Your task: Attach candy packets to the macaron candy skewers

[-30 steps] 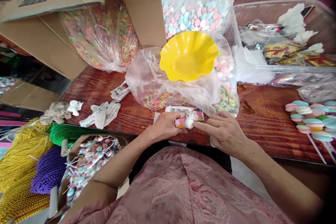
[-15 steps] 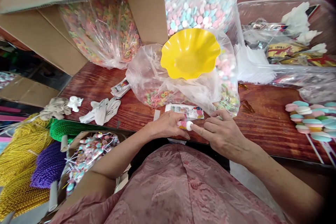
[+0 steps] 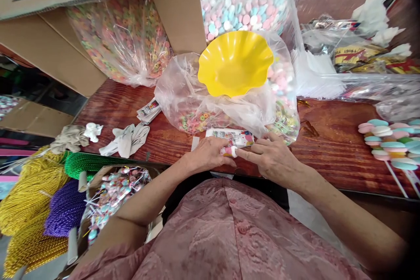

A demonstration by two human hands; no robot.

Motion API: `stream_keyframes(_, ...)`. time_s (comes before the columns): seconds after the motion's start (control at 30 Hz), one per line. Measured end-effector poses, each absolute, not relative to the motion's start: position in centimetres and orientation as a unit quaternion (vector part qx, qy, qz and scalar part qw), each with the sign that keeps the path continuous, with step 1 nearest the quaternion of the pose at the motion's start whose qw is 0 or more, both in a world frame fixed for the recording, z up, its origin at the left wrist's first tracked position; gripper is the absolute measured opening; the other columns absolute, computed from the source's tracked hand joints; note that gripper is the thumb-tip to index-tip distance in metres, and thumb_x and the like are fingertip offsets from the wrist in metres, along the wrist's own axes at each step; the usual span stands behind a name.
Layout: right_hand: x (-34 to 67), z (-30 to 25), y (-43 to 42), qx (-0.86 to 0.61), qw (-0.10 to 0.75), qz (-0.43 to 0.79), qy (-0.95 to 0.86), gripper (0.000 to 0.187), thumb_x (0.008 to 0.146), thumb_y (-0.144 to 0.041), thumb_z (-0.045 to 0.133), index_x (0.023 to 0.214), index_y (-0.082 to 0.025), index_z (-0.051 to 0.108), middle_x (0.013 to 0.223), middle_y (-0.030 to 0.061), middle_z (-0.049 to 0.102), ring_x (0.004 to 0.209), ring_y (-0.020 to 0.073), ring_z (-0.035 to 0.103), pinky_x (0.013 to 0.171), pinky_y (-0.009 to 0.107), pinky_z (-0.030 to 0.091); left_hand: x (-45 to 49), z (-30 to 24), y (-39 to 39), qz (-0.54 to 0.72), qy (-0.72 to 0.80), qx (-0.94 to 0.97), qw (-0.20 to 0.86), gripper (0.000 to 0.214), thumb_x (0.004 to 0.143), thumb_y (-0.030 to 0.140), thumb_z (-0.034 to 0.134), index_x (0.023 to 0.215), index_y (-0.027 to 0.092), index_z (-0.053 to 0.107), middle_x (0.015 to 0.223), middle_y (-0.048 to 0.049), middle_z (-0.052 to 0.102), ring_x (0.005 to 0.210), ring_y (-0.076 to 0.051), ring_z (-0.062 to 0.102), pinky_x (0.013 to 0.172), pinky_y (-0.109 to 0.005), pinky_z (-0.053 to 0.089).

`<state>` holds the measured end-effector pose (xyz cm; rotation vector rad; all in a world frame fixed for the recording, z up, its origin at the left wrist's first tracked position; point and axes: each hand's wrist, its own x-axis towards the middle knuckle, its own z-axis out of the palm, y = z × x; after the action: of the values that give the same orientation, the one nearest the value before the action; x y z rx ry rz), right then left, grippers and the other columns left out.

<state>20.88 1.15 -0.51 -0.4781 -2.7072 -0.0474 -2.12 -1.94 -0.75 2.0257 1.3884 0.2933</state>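
My left hand (image 3: pixel 211 154) is closed around a small printed plastic sleeve (image 3: pixel 226 150) at the table's front edge. A round white candy (image 3: pixel 233 152) sits at the sleeve's right-hand opening. Against this candy rests the outstretched index finger of my right hand (image 3: pixel 274 159). The other right fingers are curled in, and whatever lies under them is hidden. Just behind both hands lies a stack of flat printed wrappers (image 3: pixel 241 137). Farther back, a yellow wavy-edged bowl (image 3: pixel 235 64) rests on clear bags of candy (image 3: pixel 200 120).
Stick candies (image 3: pixel 390 144) lie at the right, below a clear plastic bin (image 3: pixel 357 78). A cardboard box (image 3: pixel 179 8) with bagged ring candies (image 3: pixel 131 39) stands behind. Gloves (image 3: pixel 127 140) lie left; a box of wrapped candy sticks (image 3: pixel 114 192) and tinsel cords (image 3: pixel 36 192) sit below.
The right index finger has moved slightly left with the white candy, which now sits closer into the sleeve. The left hand keeps its hold. The view has shifted slightly.
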Motion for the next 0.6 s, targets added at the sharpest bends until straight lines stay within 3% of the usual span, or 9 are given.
stream_keyframes(0.13,21.0,-0.4,0.9,-0.142,0.241,0.006,-0.960,0.033,0.095,-0.009,0.043,0.121,-0.018,0.060,0.075,-0.0008,0.064,0.073,0.0152,0.053,0.081,0.038,0.036,-2.2,-1.4,-1.4,0.128,0.533,0.748,0.374,0.043,0.070,0.059,0.076,0.076,0.018,0.065,0.069,0.0044,0.058,0.069,-0.014,0.053,0.061,-0.023,0.033)
stream_keyframes(0.3,20.9,0.1,0.4,-0.164,0.248,-0.023,-0.954,0.028,0.093,-0.007,0.043,0.111,-0.014,0.064,0.073,0.0008,0.063,0.070,0.0150,0.050,0.076,0.036,0.035,-1.9,-1.6,-1.4,0.136,0.542,0.771,0.306,0.042,0.075,0.060,0.071,0.078,0.019,0.065,0.072,0.0018,0.062,0.069,-0.015,0.054,0.064,-0.025,0.034)
stream_keyframes(0.5,20.6,-0.2,0.9,-0.171,0.209,-0.018,-0.963,0.026,0.097,-0.013,0.044,0.111,-0.021,0.065,0.072,-0.0010,0.064,0.070,0.0141,0.051,0.077,0.037,0.033,-0.8,-1.3,-1.8,0.084,0.548,0.785,0.276,0.039,0.078,0.057,0.069,0.078,0.018,0.064,0.077,-0.0034,0.065,0.073,-0.018,0.058,0.067,-0.027,0.037)
stream_keyframes(0.6,20.7,0.1,1.2,-0.166,0.215,-0.007,-0.962,0.025,0.098,-0.016,0.044,0.114,-0.021,0.063,0.075,-0.0008,0.067,0.074,0.0147,0.055,0.080,0.038,0.035,-0.8,-0.7,-1.8,0.102,0.545,0.771,0.313,0.043,0.074,0.059,0.073,0.081,0.018,0.065,0.079,-0.0026,0.065,0.075,-0.018,0.058,0.068,-0.027,0.040)
